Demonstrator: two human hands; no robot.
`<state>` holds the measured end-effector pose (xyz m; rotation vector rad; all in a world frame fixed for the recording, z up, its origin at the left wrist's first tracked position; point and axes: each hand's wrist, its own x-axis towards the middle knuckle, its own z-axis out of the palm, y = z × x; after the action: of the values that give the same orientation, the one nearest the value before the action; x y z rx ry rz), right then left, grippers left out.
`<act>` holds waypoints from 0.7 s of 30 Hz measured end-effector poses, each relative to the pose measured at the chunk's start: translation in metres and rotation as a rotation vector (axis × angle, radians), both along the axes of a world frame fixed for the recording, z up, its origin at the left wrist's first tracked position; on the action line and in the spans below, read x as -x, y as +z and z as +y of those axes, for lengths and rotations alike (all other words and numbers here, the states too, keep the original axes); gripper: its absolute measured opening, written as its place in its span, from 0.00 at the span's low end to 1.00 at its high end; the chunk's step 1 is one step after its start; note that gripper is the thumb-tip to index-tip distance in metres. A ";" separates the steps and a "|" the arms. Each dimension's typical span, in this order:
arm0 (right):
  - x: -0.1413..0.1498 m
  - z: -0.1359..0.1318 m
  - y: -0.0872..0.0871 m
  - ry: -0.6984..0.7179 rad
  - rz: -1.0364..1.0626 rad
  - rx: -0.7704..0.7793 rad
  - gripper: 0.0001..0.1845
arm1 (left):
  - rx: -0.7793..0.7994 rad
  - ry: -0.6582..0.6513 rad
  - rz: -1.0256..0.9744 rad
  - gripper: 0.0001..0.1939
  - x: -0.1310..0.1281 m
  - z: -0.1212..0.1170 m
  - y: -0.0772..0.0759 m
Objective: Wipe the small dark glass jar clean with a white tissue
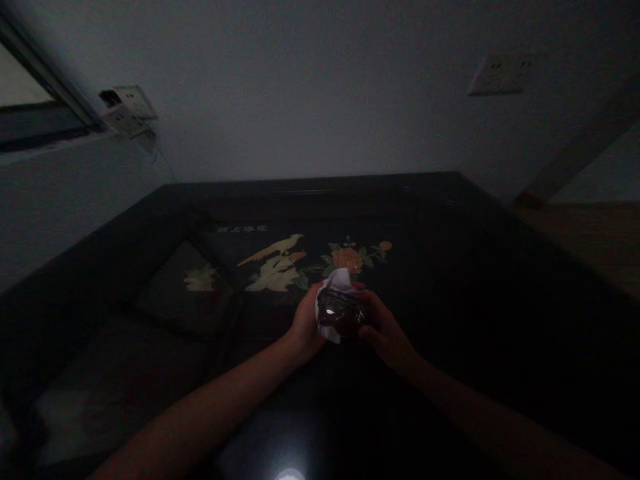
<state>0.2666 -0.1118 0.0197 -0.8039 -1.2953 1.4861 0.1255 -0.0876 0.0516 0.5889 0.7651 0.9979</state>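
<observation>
Between my hands, above the dark tabletop [415, 300], is a small, shiny, see-through glass object [341, 312] that looks dark inside; its exact kind is hard to make out in the dim light. A white tissue or cloth [340, 280] wraps behind its left and upper side and hangs below it. My left hand [306, 327] is closed around the cloth and the object's left side. With its thumb in front and fingers behind, my right hand [379, 327] grips the right side. Some fingertips are hidden behind the object.
The glossy tabletop carries an inlaid bird [274, 249] and flowers [349, 259], with a light reflected near me. Behind it rises a pale wall [310, 100] with a socket [503, 72] at right and more sockets with a plug [127, 110] at left. A framed window or panel [40, 100] is upper left.
</observation>
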 end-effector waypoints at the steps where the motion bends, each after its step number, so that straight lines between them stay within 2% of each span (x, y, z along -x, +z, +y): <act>1: 0.000 0.000 0.000 0.000 0.000 -0.004 0.34 | -0.023 0.063 0.058 0.17 0.001 -0.001 0.000; 4: -0.001 -0.001 0.001 0.010 -0.035 -0.015 0.34 | -0.270 0.158 0.267 0.16 0.006 -0.006 0.005; 9: -0.002 -0.001 0.000 -0.022 -0.108 -0.058 0.33 | -0.935 0.104 0.587 0.19 0.014 -0.010 0.021; 11: -0.002 -0.001 0.000 -0.038 -0.122 -0.067 0.31 | -1.196 0.073 0.770 0.17 0.016 -0.009 0.024; 13: -0.002 0.000 0.000 -0.054 -0.128 -0.058 0.30 | -1.393 0.033 0.931 0.14 0.016 -0.008 0.026; 15: -0.001 0.000 0.001 -0.076 -0.122 -0.055 0.30 | -1.494 0.008 1.037 0.13 0.016 -0.008 0.026; 17: 0.000 0.001 0.001 -0.090 -0.113 -0.048 0.30 | -1.504 -0.012 1.062 0.12 0.015 -0.007 0.027; 21: 0.001 0.001 -0.001 -0.081 -0.095 0.009 0.27 | -1.308 -0.038 0.954 0.13 0.015 -0.007 0.029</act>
<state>0.2655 -0.1109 0.0186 -0.9317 -1.3118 1.4050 0.1102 -0.0948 0.0804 2.3092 0.8192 1.0854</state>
